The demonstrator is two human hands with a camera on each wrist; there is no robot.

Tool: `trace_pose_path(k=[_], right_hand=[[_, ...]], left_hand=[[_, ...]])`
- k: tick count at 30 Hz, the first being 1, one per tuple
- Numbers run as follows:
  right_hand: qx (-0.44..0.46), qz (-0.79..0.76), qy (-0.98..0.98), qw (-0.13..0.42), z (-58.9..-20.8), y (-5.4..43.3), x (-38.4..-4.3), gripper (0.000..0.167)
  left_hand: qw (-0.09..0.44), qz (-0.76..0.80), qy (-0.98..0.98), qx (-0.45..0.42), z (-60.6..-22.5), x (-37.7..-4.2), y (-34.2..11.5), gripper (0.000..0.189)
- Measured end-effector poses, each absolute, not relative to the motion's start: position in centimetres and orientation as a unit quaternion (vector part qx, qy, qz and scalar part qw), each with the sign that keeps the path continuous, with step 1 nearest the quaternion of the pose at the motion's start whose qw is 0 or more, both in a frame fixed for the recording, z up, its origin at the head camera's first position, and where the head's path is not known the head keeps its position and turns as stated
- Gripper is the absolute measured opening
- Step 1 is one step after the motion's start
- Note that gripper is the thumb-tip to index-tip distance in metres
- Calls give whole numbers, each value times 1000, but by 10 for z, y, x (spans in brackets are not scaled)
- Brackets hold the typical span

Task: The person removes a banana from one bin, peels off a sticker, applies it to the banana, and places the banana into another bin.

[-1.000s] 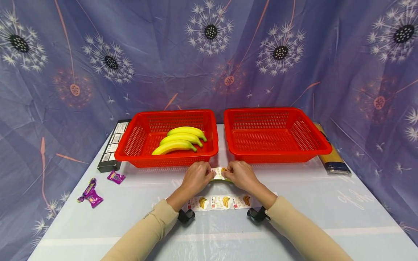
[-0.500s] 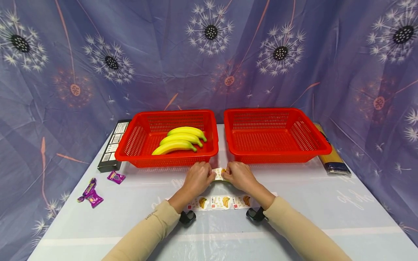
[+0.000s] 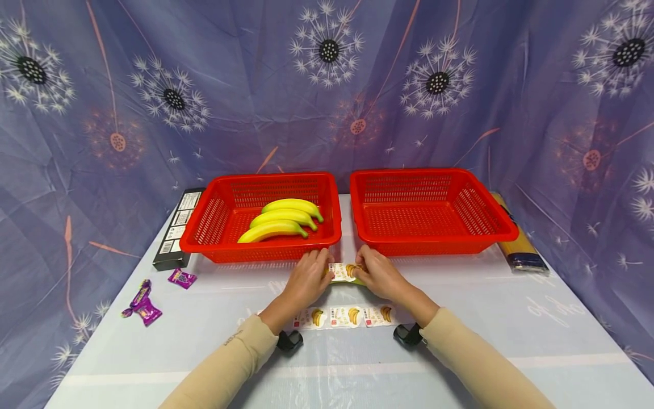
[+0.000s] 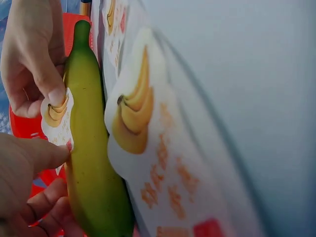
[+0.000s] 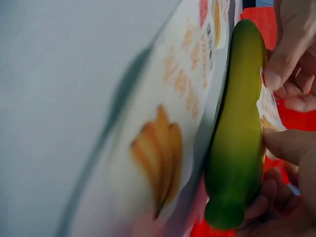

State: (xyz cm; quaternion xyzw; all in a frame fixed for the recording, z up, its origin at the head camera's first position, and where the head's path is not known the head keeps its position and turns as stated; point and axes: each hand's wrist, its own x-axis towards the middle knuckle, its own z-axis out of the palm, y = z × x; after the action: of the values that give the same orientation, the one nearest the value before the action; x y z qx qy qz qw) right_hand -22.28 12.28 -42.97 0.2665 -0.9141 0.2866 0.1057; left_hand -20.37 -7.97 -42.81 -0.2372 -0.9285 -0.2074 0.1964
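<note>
Between the two hands, a green-yellow banana lies near the front of the baskets, with a white banana-picture sticker along its side. My left hand holds the banana at its left end, thumb on the sticker's edge and curled fingers against the fruit. At the other end my right hand grips likewise, its thumb on the sticker's picture end. Closer to the body, several similar stickers lie in a row on the table, partly hidden by the wrists.
A red basket at back left holds three yellow bananas. Another red basket stands at back right. Also here are a black box, purple-wrapped candies and a yellow packet.
My fingers have lifted and spread slightly, and the right hand has shifted a little to the right. More of the sticker shows between the hands. The baskets stay put.
</note>
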Motion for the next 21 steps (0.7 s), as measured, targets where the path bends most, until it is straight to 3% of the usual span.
trace_pose_path(k=[14, 21], right_hand=[[348, 278, -885, 139, -439, 130, -223, 10], [312, 226, -914, 129, -437, 126, -220, 26]], left_hand=[[178, -228, -926, -241, -434, -204, -82, 21], [167, -218, -932, -235, -434, -205, -81, 27]])
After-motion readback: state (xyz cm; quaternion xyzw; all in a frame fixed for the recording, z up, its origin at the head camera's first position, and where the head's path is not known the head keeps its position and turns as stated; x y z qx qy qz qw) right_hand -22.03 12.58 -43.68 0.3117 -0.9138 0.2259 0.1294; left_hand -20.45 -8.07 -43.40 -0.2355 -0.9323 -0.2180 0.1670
